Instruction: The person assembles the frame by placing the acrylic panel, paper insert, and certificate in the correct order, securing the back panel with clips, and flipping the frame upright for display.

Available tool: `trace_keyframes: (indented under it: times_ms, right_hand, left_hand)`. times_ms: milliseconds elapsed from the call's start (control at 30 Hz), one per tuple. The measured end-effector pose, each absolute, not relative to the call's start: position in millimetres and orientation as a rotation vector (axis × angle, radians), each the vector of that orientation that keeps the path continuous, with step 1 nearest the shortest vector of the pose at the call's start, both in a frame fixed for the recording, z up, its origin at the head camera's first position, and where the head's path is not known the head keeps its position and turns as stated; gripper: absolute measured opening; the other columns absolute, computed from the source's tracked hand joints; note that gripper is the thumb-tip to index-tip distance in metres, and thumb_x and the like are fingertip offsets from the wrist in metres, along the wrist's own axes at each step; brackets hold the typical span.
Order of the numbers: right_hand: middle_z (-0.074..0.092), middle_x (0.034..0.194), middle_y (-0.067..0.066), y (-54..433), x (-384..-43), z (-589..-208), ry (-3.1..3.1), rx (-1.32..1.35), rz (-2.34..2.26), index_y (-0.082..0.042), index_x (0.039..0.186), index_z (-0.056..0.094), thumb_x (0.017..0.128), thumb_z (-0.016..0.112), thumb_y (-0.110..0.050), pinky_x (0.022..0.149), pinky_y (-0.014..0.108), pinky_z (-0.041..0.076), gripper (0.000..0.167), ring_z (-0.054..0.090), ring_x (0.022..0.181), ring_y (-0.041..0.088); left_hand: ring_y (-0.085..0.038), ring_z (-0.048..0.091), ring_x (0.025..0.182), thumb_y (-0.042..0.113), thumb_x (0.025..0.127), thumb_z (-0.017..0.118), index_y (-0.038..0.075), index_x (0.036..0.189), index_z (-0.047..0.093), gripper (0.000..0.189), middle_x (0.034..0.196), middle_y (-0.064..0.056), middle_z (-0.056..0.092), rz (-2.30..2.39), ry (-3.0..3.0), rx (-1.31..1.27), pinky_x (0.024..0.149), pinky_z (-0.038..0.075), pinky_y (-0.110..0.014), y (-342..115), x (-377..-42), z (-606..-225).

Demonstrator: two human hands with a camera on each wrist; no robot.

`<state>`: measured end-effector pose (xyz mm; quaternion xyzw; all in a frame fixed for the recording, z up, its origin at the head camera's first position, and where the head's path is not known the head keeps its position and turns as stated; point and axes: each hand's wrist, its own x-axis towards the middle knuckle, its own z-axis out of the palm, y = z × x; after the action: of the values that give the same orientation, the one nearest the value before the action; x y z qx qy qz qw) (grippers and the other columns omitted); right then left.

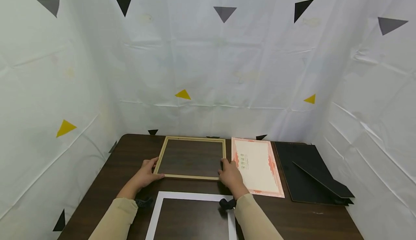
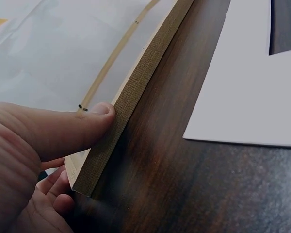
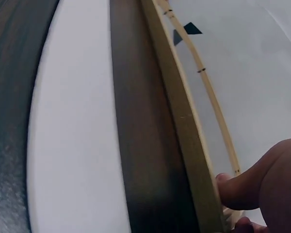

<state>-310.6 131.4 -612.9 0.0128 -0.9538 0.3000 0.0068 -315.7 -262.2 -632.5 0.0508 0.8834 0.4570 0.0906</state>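
Note:
A thin wooden picture frame lies towards the back of the dark table, with the tabletop showing through its middle. In both wrist views, its inside looks like a shiny pane mirroring the pale curtain and the far rail. My left hand grips the near left corner, thumb against the near rail and fingers round the left side. At the near right corner my right hand holds the frame, its thumb on the rail; most of its fingers are out of the right wrist view.
Closer to me lies a white rectangular mat border, partly under my right wrist. A red-bordered certificate is right of the frame. Beyond it, a black backing board has a raised flap. White patterned curtains surround the table.

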Motion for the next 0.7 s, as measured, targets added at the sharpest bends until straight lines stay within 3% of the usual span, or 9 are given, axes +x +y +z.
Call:
trace_keyframes:
  times_ms: [267, 367, 500, 600, 700]
  right_hand:
    - [0.051, 0.145, 0.034, 134.1, -309.3, -612.6, -2.948, -0.027, 1.189, -0.003, 0.164, 0.04, 0.104, 0.065, -0.008, 0.052, 0.036, 0.053, 0.065, 0.064, 0.064, 0.027]
    - [0.055, 0.14, 0.033, 134.6, -309.6, -612.4, -2.93, -0.026, 1.172, 0.001, 0.159, 0.046, 0.102, 0.065, -0.006, 0.051, 0.034, 0.052, 0.061, 0.064, 0.07, 0.025]
    - [0.065, 0.126, 0.031, 135.8, -306.3, -610.0, -2.869, -0.075, 1.2, 0.004, 0.152, 0.056, 0.1, 0.065, -0.005, 0.046, 0.034, 0.051, 0.053, 0.066, 0.059, 0.028]
    - [0.065, 0.126, 0.031, 137.3, -301.7, -608.1, -2.861, -0.129, 1.231, 0.003, 0.149, 0.059, 0.101, 0.065, -0.006, 0.04, 0.034, 0.05, 0.049, 0.063, 0.044, 0.028]
    - [0.061, 0.129, 0.03, 138.7, -298.4, -606.3, -2.888, -0.114, 1.217, 0.002, 0.149, 0.058, 0.101, 0.067, -0.007, 0.041, 0.032, 0.051, 0.049, 0.06, 0.048, 0.023]
  left_hand:
    - [-0.04, 0.048, 0.131, 0.031, 0.094, 0.088, 0.0, 0.172, 0.024, 0.105, 0.153, -0.028, 0.03, 1.351, 2.63, 0.154, 0.113, 0.044, -0.054, -265.3, -316.7, -634.5]
    - [-0.041, 0.047, 0.132, 0.031, 0.095, 0.088, 0.0, 0.171, 0.024, 0.104, 0.153, -0.028, 0.029, 1.35, 2.635, 0.147, 0.114, 0.043, -0.056, -265.8, -316.2, -634.3]
    - [-0.043, 0.046, 0.133, 0.031, 0.095, 0.087, 0.0, 0.171, 0.025, 0.103, 0.153, -0.028, 0.029, 1.356, 2.635, 0.145, 0.115, 0.041, -0.058, -264.2, -314.6, -632.8]
    - [-0.042, 0.047, 0.132, 0.031, 0.095, 0.087, -0.001, 0.171, 0.026, 0.102, 0.152, -0.028, 0.03, 1.359, 2.628, 0.15, 0.114, 0.042, -0.057, -262.4, -313.1, -631.7]
    - [-0.042, 0.048, 0.131, 0.031, 0.096, 0.086, 0.0, 0.171, 0.026, 0.102, 0.152, -0.028, 0.031, 1.366, 2.632, 0.147, 0.113, 0.043, -0.057, -261.4, -312.8, -631.6]
